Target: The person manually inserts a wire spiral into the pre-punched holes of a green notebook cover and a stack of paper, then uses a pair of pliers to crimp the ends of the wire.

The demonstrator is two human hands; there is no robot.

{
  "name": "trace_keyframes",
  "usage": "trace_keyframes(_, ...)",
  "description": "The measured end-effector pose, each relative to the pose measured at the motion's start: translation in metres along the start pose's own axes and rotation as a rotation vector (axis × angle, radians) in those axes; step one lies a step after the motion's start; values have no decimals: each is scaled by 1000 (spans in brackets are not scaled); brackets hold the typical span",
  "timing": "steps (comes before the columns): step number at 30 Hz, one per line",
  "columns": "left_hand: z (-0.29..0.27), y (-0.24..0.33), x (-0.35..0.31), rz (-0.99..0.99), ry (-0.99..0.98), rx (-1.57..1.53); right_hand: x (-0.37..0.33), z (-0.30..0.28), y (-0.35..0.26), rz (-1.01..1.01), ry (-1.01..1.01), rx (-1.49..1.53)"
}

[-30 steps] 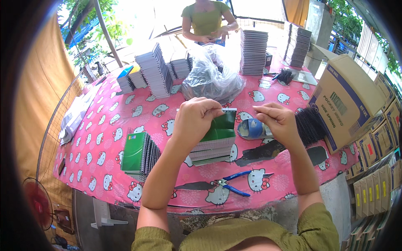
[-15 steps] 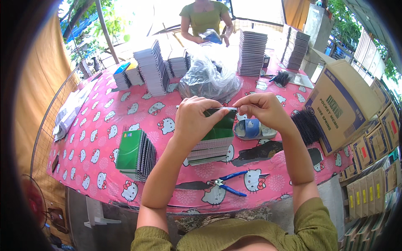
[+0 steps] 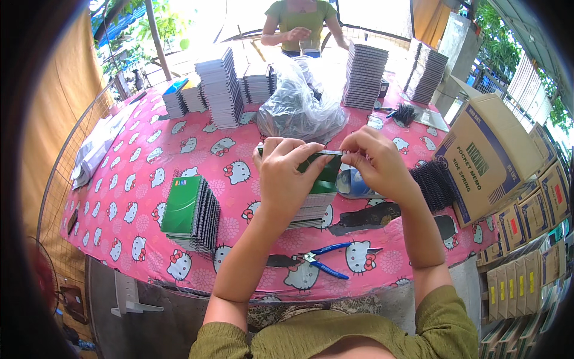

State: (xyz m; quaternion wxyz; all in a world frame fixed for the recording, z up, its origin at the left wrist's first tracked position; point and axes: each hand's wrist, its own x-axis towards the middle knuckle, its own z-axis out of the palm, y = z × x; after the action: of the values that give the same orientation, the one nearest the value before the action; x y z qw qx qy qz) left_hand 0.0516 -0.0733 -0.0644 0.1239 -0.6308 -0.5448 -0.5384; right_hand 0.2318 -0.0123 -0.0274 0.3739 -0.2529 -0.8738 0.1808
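Observation:
My left hand (image 3: 282, 173) is closed on a green-covered notebook (image 3: 326, 172), thumb on the cover and fingers over its far edge. At the right end of that edge, my right hand (image 3: 373, 160) pinches with thumb and forefinger; whatever lies between them is too small to make out. Beneath the held notebook stands a pile of notebooks (image 3: 314, 210), partly hidden by my left arm. Under my right hand sits a blue-and-white rounded object (image 3: 353, 184). Nearer me lie blue-handled cutting pliers (image 3: 329, 270), jaws pointing left.
Left of my arm stands a stack of green spiral notebooks (image 3: 182, 204). Black spiral coils (image 3: 431, 184) lie beside an open carton (image 3: 472, 164) at right. Farther back are a clear plastic bag (image 3: 299, 113) and tall notebook stacks (image 3: 363, 75). A person (image 3: 299, 24) stands across the table.
My view has shifted slightly. Both hands stay at the notebook's edge, with the right fingers still pinched. The person opposite has raised one hand, and the blue item they held has lowered.

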Motion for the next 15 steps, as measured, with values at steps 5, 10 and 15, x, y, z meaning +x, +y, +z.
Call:
trace_keyframes(5,-3,3,2,-13,-3,17,0,3,-3,-37,23,-120)
trace_keyframes(10,-10,-5,-1,-20,-49,-27,3,-17,29,155,-62,275)
trace_keyframes(15,-8,0,0,-9,-40,-87,-62,-27,149,430,-348,-407)
